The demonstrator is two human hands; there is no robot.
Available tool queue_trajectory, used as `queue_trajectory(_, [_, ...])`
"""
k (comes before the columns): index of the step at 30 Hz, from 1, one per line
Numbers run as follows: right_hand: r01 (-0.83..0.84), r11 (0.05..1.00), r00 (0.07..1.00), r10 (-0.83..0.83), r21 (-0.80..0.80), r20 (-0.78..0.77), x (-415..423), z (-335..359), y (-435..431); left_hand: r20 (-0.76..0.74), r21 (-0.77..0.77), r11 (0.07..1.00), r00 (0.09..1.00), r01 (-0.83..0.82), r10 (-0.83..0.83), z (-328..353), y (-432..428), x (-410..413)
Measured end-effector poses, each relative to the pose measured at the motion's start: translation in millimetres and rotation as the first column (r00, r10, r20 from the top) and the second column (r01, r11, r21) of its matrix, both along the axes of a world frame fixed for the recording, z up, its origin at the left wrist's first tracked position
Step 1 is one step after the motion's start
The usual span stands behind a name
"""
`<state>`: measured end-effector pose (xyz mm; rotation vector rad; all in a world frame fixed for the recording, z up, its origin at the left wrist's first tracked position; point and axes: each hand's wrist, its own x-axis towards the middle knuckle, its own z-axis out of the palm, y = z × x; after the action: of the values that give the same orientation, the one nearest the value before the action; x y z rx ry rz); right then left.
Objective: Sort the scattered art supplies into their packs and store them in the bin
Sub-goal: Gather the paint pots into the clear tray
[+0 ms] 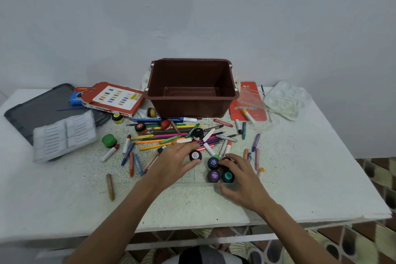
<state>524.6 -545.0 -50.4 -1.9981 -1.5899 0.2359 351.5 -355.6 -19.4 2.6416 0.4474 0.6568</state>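
Pinches a dark paint pot (195, 155) with the left hand (173, 163): fingers curled over its far side, thumb against its near side, white-labelled lid facing up. Holds it just left of a cluster of four pots, with a narrow gap between.

Arches the right hand (240, 180) over that cluster, fingers spread and loosely bent, clasping nothing. Touches the orange-lidded pot (225, 159) with the fingertips; thumb apart on the near side, in front of the teal-lidded pot (227, 176). Left of these, a blue-lidded pot (212, 162) and a purple-lidded pot (213, 176), all four touching in a square. Seemingly set in a clear shallow pack (192, 184), its edges barely showing.

Beyond both hands, a heap of loose pens and crayons (171, 133) strewn across the speckled worktop (300, 178). Behind the heap, at the far middle, the brown bin (188, 105), upright, open top. Left of the bin, a red pastel box (113, 98); nearer, a white ribbed tray (64, 135) and a green-lidded pot (109, 140). Right of the bin, a clear mixing palette (285, 100).
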Motion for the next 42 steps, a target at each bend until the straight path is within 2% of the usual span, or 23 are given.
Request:
queue_trajectory(4, [-0.002, 1.000, 1.000, 0.002, 0.003, -0.002, 0, -1, 0, -0.116, -0.102, 0.995, 0.993, -0.007, -0.005, -9, -13, 0])
queue_trajectory(6, [0.001, 1.000, 1.000, -0.001, 0.003, -0.007, 0, -2, 0, -0.136, -0.076, 0.997, 0.990, 0.014, -0.024, -13, -16, 2])
queue_trajectory(12, [0.007, 1.000, 1.000, -0.007, 0.005, -0.020, 0, -5, -1, -0.123, 0.078, 0.996, 0.992, 0.050, -0.040, -25, -16, 7])
queue_trajectory(20, [0.008, 1.000, 1.000, -0.008, 0.016, -0.016, 0, -6, -1, -0.094, 0.107, 0.992, 0.994, 0.060, -0.050, -31, -14, 9])
queue_trajectory(27, [0.018, 1.000, 1.000, -0.017, 0.015, -0.022, -2, -6, -1, -0.082, 0.044, 0.998, 0.995, 0.054, -0.050, -18, -5, 11])
queue_trajectory(33, [0.037, 0.999, 0.999, -0.036, 0.021, -0.036, -4, -6, -1, -0.016, 0.096, 0.995, 0.999, -0.027, 0.029, -12, 20, 28])
queue_trajectory(35, [0.039, 0.999, 0.999, -0.039, 0.023, -0.038, -5, -6, -1, -0.077, 0.096, 0.993, 0.994, -0.065, 0.072, -9, 28, 37])
queue_trajectory(39, [0.047, 0.999, 0.998, -0.046, 0.013, -0.050, -5, -6, -2, -0.313, 0.098, 0.992, 0.943, -0.085, 0.112, -4, 42, 57])
queue_trajectory(42, [0.047, 0.999, 0.998, -0.046, 0.009, -0.053, -5, -6, -2, -0.411, 0.163, 0.985, 0.903, -0.065, 0.127, -3, 47, 66])
